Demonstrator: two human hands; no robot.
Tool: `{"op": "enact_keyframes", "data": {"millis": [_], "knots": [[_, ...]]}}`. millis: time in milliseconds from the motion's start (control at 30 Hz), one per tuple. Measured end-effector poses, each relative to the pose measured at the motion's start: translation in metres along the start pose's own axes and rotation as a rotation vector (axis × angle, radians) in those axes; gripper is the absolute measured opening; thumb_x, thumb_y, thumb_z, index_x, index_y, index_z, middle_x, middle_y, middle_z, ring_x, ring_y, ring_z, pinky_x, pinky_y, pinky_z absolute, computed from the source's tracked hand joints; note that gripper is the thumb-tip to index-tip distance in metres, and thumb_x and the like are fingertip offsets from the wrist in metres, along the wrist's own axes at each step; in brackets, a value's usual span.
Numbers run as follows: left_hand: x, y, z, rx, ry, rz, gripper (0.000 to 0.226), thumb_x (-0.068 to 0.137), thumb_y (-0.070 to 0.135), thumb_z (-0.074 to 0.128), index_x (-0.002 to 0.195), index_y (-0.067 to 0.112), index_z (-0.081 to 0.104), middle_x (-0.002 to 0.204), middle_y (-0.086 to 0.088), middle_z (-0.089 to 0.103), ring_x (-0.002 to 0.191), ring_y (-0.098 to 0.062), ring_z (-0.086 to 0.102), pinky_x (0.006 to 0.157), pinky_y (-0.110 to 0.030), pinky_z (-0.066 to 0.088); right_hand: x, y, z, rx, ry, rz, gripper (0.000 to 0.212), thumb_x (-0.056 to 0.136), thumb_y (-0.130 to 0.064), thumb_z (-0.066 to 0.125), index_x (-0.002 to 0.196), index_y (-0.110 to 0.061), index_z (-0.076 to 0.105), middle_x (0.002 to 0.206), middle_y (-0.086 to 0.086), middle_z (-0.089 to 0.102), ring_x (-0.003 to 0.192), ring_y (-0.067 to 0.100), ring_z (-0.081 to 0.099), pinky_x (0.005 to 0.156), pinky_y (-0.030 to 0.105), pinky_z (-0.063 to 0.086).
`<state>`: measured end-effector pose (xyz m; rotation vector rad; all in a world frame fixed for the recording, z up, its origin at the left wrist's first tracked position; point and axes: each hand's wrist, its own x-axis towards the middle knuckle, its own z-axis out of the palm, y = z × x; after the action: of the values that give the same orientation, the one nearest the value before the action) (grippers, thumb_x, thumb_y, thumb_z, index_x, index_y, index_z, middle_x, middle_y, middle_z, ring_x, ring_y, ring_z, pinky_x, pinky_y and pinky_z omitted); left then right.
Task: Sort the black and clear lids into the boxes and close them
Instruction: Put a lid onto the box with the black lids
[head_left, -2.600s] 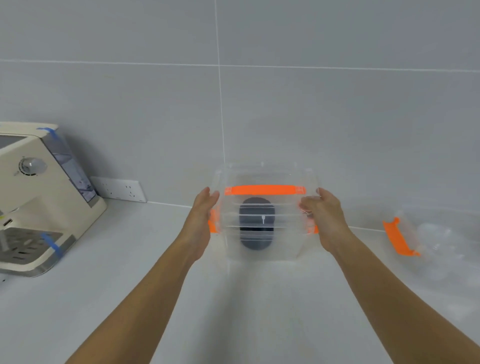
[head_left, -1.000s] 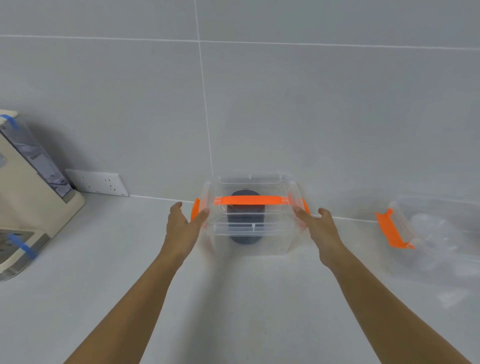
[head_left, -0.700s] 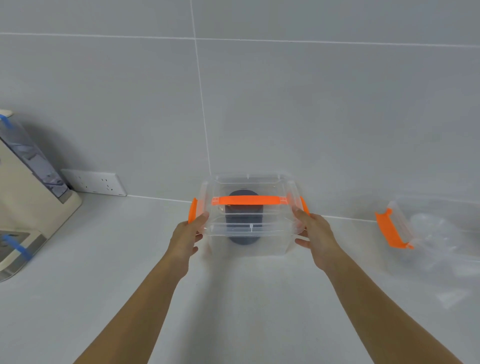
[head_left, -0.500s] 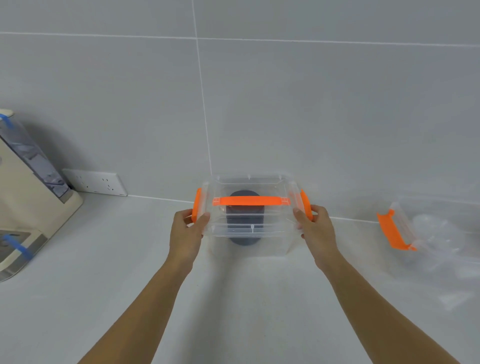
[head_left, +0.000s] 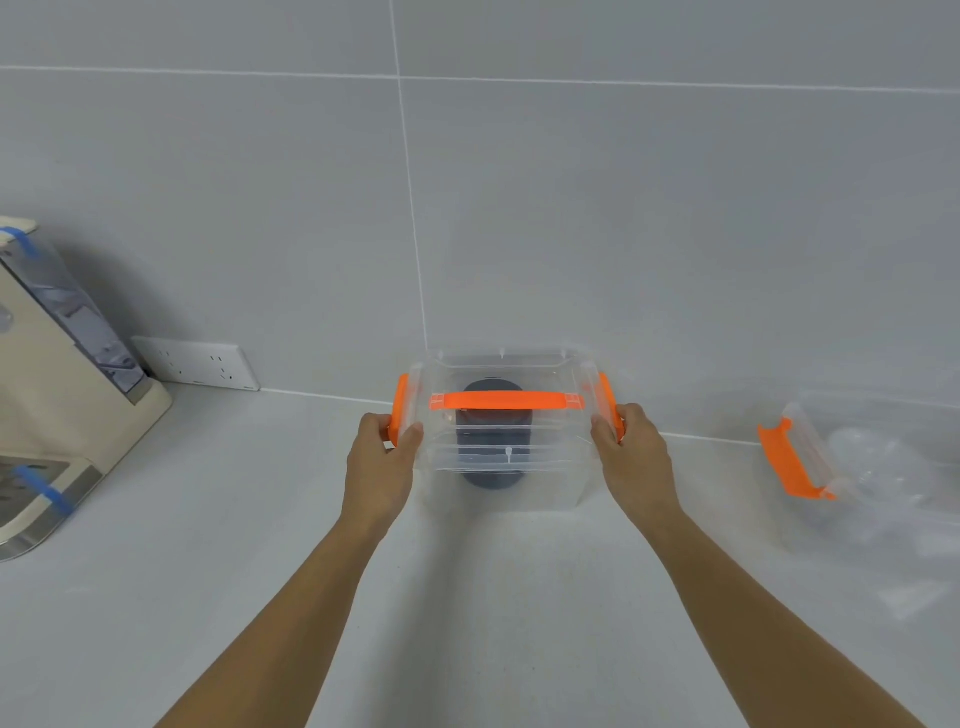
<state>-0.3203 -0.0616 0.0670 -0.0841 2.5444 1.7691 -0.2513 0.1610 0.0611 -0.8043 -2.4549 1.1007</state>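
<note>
A clear plastic box with an orange top handle stands on the counter against the tiled wall. A stack of black lids shows through its walls. Its cover is on. My left hand presses the orange clip on the box's left side. On the opposite side my right hand presses the right orange clip. A second clear box with an orange clip sits at the right, holding clear lids that are hard to make out.
A cream coffee machine with blue tape stands at the left edge. A white wall socket is behind it, low on the wall. The grey counter stretches toward me between my forearms.
The box came down onto the counter near the wall. Both hands shifted from its sides to the orange side clips and folded them against the box.
</note>
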Motion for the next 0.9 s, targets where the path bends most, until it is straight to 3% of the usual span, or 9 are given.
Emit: {"op": "enact_keyframes", "data": {"millis": [167,300,500,667,800,900], "knots": [[0.001,0.002,0.001,0.186,0.019,0.096,0.011,0.095,0.018,0.046,0.098,0.008,0.051,0.099,-0.013,0.057,0.079,-0.022,0.053,0.064,-0.027,0.043,-0.003,-0.004,-0.001,-0.152,0.025,-0.088,0.025,0.098,-0.019,0.039,0.107,0.001,0.050,0.089,0.011,0.045,0.067,0.025,0.045,0.052,0.026,0.032],[0.005,0.003,0.003,0.220,0.027,0.111,0.012,0.094,0.015,0.045,0.094,0.006,0.053,0.099,-0.017,0.058,0.076,-0.023,0.052,0.068,-0.034,0.044,-0.002,-0.006,-0.002,-0.236,0.007,-0.119,0.026,0.098,-0.018,0.036,0.113,-0.002,0.051,0.103,0.016,0.050,0.070,0.029,0.049,0.063,0.033,0.038],[0.005,0.002,0.004,0.217,0.043,0.120,0.016,0.095,0.019,0.045,0.099,0.007,0.054,0.100,-0.015,0.059,0.077,-0.023,0.052,0.068,-0.035,0.044,0.001,-0.002,-0.002,-0.181,0.017,-0.092,0.024,0.097,-0.022,0.041,0.110,-0.006,0.053,0.094,0.007,0.045,0.070,0.027,0.050,0.062,0.031,0.037],[0.002,0.000,0.006,0.300,0.052,0.131,0.024,0.098,0.026,0.041,0.110,0.009,0.053,0.107,-0.012,0.060,0.081,-0.021,0.055,0.068,-0.030,0.043,-0.001,-0.001,-0.009,-0.159,-0.005,-0.089,0.028,0.096,-0.032,0.040,0.109,-0.012,0.054,0.099,0.011,0.057,0.082,0.029,0.058,0.067,0.032,0.042],[0.006,0.006,-0.006,0.445,-0.017,0.128,0.036,0.097,0.035,0.041,0.119,0.009,0.053,0.113,-0.007,0.061,0.087,-0.022,0.056,0.074,-0.032,0.045,-0.002,-0.005,-0.021,-0.218,-0.100,-0.080,0.036,0.094,-0.042,0.042,0.119,-0.017,0.052,0.097,0.006,0.061,0.089,0.026,0.059,0.074,0.033,0.046],[0.012,0.020,-0.020,0.611,-0.084,0.101,0.043,0.095,0.042,0.039,0.120,0.013,0.059,0.112,-0.005,0.066,0.095,-0.026,0.060,0.082,-0.034,0.047,-0.004,-0.008,-0.041,-0.253,-0.242,-0.060,0.049,0.088,-0.051,0.050,0.131,-0.026,0.047,0.109,0.004,0.062,0.102,0.025,0.058,0.086,0.036,0.046]]}}
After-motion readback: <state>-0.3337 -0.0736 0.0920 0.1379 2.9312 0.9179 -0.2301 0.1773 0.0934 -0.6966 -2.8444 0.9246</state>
